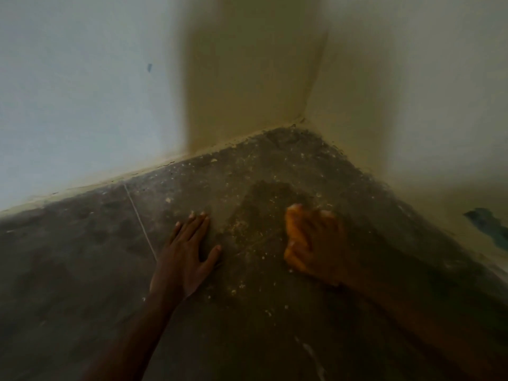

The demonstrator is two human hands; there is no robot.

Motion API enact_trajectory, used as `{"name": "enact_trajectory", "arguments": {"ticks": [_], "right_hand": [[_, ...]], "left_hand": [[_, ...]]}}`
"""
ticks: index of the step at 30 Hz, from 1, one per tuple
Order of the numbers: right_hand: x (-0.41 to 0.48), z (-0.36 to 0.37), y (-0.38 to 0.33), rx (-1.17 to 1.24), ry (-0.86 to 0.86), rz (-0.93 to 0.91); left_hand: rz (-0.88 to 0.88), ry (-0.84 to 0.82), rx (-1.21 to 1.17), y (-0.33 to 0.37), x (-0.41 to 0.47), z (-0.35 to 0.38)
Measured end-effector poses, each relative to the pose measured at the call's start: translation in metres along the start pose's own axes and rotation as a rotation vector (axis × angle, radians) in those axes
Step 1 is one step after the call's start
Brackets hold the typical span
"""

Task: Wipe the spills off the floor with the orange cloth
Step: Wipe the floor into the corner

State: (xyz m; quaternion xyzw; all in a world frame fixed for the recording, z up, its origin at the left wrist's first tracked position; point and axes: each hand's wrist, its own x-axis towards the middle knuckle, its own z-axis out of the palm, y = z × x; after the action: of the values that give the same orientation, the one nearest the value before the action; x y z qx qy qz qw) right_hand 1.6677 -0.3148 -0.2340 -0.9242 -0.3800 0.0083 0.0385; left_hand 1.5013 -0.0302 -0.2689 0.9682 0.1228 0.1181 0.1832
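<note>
My right hand [321, 246] presses the orange cloth [295, 237] onto the dark concrete floor [82, 270]; the cloth shows only along the hand's left side and the hand is motion-blurred. A darker wet patch with pale crumbs [264, 210] spreads between my hands, toward the corner. My left hand [187, 251] lies flat on the floor, fingers spread, holding nothing, left of the patch.
Two pale walls meet in a corner [302, 119] just beyond the spill. A thin pale line [138, 215] crosses the floor beside my left hand. A dark green mark [486, 221] sits low on the right wall. Pale specks [310, 356] streak the floor near me.
</note>
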Motion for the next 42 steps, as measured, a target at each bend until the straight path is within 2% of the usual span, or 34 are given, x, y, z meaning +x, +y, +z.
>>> {"name": "enact_trajectory", "arguments": {"ticks": [2, 4, 5, 6, 10, 12, 13, 15, 18, 20, 22, 24, 26, 28, 30, 32, 34, 36, 39, 42], "right_hand": [[0.036, -0.009, 0.043, -0.021, 0.079, 0.380], [0.086, -0.018, 0.040, 0.054, 0.077, 0.685], [0.112, -0.020, 0.025, 0.164, 0.083, 0.775], [0.135, -0.019, 0.006, 0.246, 0.082, 0.775], [0.156, 0.002, -0.095, 0.156, -0.035, 0.171], [0.121, 0.009, -0.119, 0.087, -0.033, -0.027], [0.094, 0.009, -0.120, 0.091, -0.031, -0.067], [0.029, 0.013, -0.099, 0.105, -0.027, -0.080], [-0.038, 0.011, -0.020, 0.030, -0.015, 0.171], [-0.015, 0.000, 0.020, 0.023, -0.007, 0.386], [0.031, -0.011, 0.017, 0.133, -0.032, 0.510], [0.042, 0.001, -0.018, 0.150, -0.015, 0.425], [-0.003, 0.013, -0.056, 0.091, -0.070, 0.134], [-0.054, 0.007, -0.044, 0.073, -0.138, -0.073], [-0.043, 0.005, 0.007, -0.024, -0.108, -0.019], [0.010, 0.001, 0.046, -0.066, -0.056, 0.173], [0.077, 0.000, 0.043, 0.046, -0.053, 0.288], [0.137, 0.002, 0.003, 0.160, -0.043, 0.330], [0.177, 0.002, -0.071, 0.128, -0.086, 0.196], [0.139, 0.005, -0.114, 0.074, -0.072, -0.102]], "left_hand": [[0.006, -0.003, 0.022, -0.001, -0.001, 0.001], [0.005, -0.001, 0.018, -0.001, 0.000, 0.002], [0.005, -0.005, 0.011, -0.001, 0.001, 0.002], [0.008, -0.014, 0.003, -0.001, 0.001, 0.001], [-0.003, -0.024, -0.007, -0.003, 0.001, 0.001], [-0.004, -0.017, -0.022, -0.003, 0.000, 0.002], [-0.005, -0.010, -0.033, -0.002, 0.000, 0.001], [0.000, -0.015, -0.044, -0.003, 0.001, -0.001], [0.008, -0.008, -0.033, -0.002, 0.001, -0.001], [0.016, -0.003, -0.036, 0.001, 0.000, -0.001], [0.016, -0.001, -0.032, 0.001, 0.001, -0.002], [0.005, -0.003, -0.035, 0.001, 0.002, -0.002], [-0.013, -0.011, -0.042, 0.003, 0.001, -0.003], [-0.019, -0.017, -0.044, 0.004, 0.001, -0.005], [-0.017, -0.016, -0.032, 0.003, 0.001, -0.004], [-0.005, -0.011, -0.016, 0.003, 0.001, -0.003], [-0.005, 0.004, -0.016, 0.004, -0.001, -0.001], [-0.025, 0.019, -0.037, 0.002, -0.001, 0.000], [-0.039, 0.053, -0.050, 0.002, 0.000, 0.001], [-0.056, 0.071, -0.075, 0.003, -0.002, 0.000]]}}
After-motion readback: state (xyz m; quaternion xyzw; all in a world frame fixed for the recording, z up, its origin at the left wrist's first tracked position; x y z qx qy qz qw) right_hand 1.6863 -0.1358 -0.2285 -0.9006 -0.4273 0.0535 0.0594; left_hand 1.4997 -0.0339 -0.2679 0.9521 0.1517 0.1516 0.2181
